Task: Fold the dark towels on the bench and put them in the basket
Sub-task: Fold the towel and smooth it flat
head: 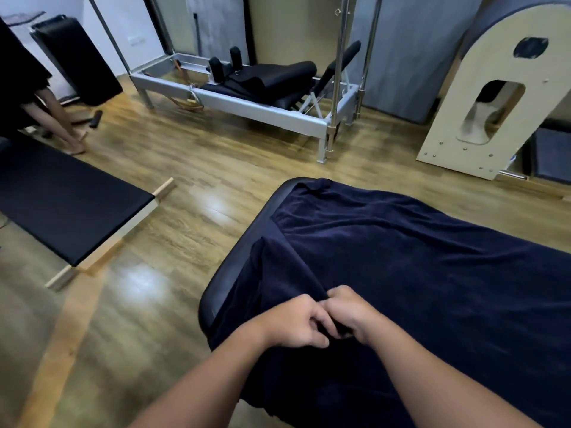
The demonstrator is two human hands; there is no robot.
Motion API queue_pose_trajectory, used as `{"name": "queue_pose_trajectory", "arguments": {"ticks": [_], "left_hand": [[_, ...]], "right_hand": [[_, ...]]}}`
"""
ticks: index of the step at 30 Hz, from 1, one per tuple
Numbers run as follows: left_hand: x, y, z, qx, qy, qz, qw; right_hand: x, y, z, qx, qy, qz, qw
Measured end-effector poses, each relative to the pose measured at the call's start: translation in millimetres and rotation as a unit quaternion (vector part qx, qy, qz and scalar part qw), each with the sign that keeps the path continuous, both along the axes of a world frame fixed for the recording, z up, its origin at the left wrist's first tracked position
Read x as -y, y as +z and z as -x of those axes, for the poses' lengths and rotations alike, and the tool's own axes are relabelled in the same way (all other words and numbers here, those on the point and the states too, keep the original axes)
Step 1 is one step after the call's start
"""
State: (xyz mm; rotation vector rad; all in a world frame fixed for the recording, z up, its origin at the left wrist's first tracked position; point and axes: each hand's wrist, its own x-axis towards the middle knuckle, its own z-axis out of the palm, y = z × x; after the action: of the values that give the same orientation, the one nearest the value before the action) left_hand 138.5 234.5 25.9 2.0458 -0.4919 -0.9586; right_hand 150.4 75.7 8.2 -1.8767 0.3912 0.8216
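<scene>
A dark navy towel (417, 257) lies spread over the padded bench (234, 273), covering nearly all of its top and running off the right side of the view. The person's two hands meet over the towel's near left part, touching each other. The left hand (296, 325) has its fingers curled and pinches a raised fold of the cloth; the right hand (352, 313) pinches the same fold just beside it, fingers bent down into the fabric. From this pinch a ridge of cloth rises and runs up and left toward the bench's edge, with a slack flap hanging below it on the left.

The towel's far corner is rumpled at the bench's rounded far end. Along the left side a strip of black padding shows bare between the cloth and the bench's rim. At the near end the towel drapes over the edge.

Left of the bench the wood floor (173, 242) is open as far as a low black platform (68, 205) with pale wooden ends. Beyond, a metal-framed reformer (247, 97) stands across the room, and a pale arched barrel (500, 97) stands at the right. Another person's legs (58, 118) show at the far left.
</scene>
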Motion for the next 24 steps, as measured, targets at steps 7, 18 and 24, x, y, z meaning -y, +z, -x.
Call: {"name": "queue_pose_trajectory", "arguments": {"ticks": [7, 18, 24], "left_hand": [[-4, -5, -67, 0.046, 0.188, -0.040, 0.980], [7, -21, -248, 0.252, -0.114, -0.395, 0.876], [45, -29, -279, 0.209, -0.164, -0.400, 0.877]], "right_hand": [[34, -21, 20, 0.043, -0.045, 0.112, 0.992], [85, -32, 71, 0.032, -0.046, 0.240, 0.969], [84, -26, 106, -0.009, -0.078, 0.311, 0.947]]}}
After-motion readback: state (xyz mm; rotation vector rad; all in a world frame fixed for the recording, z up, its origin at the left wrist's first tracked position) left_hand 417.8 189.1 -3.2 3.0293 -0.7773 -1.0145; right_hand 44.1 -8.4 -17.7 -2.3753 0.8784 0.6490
